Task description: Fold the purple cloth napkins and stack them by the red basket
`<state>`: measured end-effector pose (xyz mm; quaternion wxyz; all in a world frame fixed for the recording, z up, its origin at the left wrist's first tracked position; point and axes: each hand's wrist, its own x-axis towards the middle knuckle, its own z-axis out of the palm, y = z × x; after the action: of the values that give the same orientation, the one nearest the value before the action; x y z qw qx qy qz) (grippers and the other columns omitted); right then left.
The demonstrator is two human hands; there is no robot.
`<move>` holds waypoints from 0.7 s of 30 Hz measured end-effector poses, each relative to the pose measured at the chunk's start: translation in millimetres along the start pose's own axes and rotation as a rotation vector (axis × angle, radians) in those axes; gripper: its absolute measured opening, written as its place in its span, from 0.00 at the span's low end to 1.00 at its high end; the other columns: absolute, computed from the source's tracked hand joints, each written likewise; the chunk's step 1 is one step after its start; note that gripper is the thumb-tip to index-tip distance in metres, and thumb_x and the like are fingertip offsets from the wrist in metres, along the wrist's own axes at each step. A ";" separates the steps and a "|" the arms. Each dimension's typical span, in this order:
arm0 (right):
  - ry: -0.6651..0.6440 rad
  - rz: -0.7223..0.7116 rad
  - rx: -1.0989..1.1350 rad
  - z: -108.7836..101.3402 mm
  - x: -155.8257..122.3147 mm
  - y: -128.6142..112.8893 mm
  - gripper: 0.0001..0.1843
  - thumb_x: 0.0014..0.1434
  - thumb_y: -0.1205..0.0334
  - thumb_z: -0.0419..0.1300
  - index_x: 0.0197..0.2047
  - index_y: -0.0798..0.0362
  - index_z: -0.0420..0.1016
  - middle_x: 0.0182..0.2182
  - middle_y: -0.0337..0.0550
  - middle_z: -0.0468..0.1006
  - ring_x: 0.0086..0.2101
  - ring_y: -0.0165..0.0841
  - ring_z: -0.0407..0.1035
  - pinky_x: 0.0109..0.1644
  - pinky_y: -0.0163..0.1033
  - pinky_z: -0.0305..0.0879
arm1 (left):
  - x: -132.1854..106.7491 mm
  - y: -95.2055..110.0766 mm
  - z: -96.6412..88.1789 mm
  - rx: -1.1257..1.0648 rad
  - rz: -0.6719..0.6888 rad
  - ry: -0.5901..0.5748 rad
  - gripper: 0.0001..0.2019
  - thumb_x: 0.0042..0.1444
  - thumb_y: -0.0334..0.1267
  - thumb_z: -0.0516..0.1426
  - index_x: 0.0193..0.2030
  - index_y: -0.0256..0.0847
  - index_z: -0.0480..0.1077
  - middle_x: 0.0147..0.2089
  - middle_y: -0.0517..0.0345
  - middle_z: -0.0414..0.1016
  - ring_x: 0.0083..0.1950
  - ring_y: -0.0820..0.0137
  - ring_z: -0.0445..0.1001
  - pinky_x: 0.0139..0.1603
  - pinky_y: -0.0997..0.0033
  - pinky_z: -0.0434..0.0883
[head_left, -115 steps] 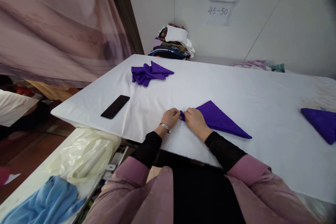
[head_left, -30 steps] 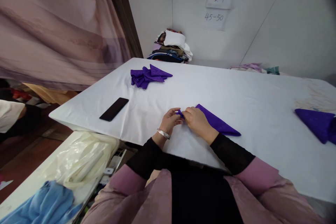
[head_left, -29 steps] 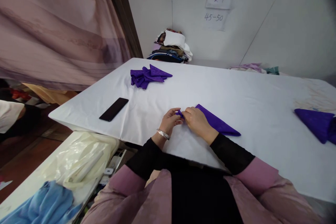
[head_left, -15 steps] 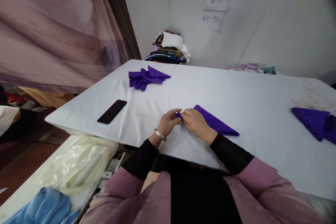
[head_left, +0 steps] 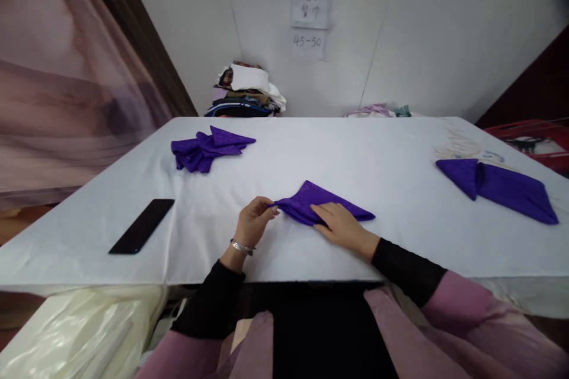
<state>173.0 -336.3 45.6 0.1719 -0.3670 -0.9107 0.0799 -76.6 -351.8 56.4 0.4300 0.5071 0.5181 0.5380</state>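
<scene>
A purple cloth napkin [head_left: 306, 201], folded into a pointed shape, lies on the white-covered table in front of me. My left hand [head_left: 254, 222], with a silver bracelet at the wrist, pinches the napkin's narrow, gathered left end between thumb and fingers. Over the napkin's lower right part rests my right hand [head_left: 340, 225], its fingers stretched out and lying on the cloth. The fabric is twisted near my left fingers and spreads to a flat point on the right.
A crumpled purple cloth [head_left: 204, 151] lies at the far left, and folded purple cloth [head_left: 515, 189] with pale strings [head_left: 457, 145] at the right. A black phone [head_left: 142, 226] is left of my hands. Piled clothes [head_left: 249, 92] stand behind the white table [head_left: 311, 136].
My hands have moved apart. My left hand still pinches the napkin's end; my right hand has left that end and now lies on the cloth. The camera view has shifted to the right.
</scene>
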 end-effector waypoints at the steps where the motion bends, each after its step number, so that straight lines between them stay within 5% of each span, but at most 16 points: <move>1: -0.002 0.009 -0.008 -1.8 -13.1 10.8 0.24 0.62 0.57 0.52 0.59 0.56 0.62 0.50 0.53 0.72 0.48 0.42 0.65 0.51 0.49 0.61 | 0.9 0.4 -1.3 0.008 0.002 0.000 0.11 0.45 0.41 0.63 0.31 0.38 0.68 0.27 0.61 0.74 0.31 0.71 0.75 0.32 0.71 0.71; 6: 0.059 0.083 -0.102 -15.5 -62.0 60.4 0.20 0.62 0.60 0.53 0.57 0.54 0.67 0.52 0.53 0.72 0.50 0.42 0.66 0.54 0.51 0.62 | 4.5 -0.8 -6.4 0.038 0.002 -0.021 0.12 0.45 0.42 0.63 0.33 0.38 0.69 0.28 0.59 0.76 0.32 0.69 0.75 0.34 0.69 0.72; 12: 0.069 0.093 -0.226 -30.8 -73.9 93.5 0.18 0.62 0.70 0.47 0.50 0.59 0.73 0.43 0.53 0.77 0.42 0.40 0.70 0.46 0.45 0.67 | 5.2 -5.2 -19.6 0.172 0.082 -0.080 0.10 0.49 0.42 0.61 0.33 0.38 0.68 0.29 0.57 0.76 0.33 0.69 0.75 0.35 0.68 0.72; 17: 0.157 0.090 -0.372 -40.5 -87.4 111.4 0.20 0.59 0.74 0.46 0.48 0.61 0.75 0.40 0.55 0.78 0.39 0.41 0.70 0.43 0.46 0.67 | -4.1 -16.8 -27.9 0.670 0.420 -0.250 0.05 0.55 0.37 0.54 0.35 0.41 0.70 0.39 0.55 0.75 0.40 0.68 0.74 0.41 0.67 0.72; 21: 0.015 0.070 -0.330 -40.1 -105.5 119.1 0.21 0.58 0.74 0.47 0.49 0.57 0.75 0.44 0.53 0.77 0.42 0.41 0.70 0.45 0.45 0.68 | -12.0 -25.3 -26.0 0.956 0.649 -0.380 0.07 0.57 0.32 0.51 0.35 0.40 0.70 0.43 0.50 0.74 0.45 0.65 0.73 0.45 0.62 0.71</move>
<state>335.2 -323.5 23.6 0.1134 -0.4225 -0.8967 -0.0675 -102.5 -364.5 31.4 0.0535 0.8634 0.4354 0.2493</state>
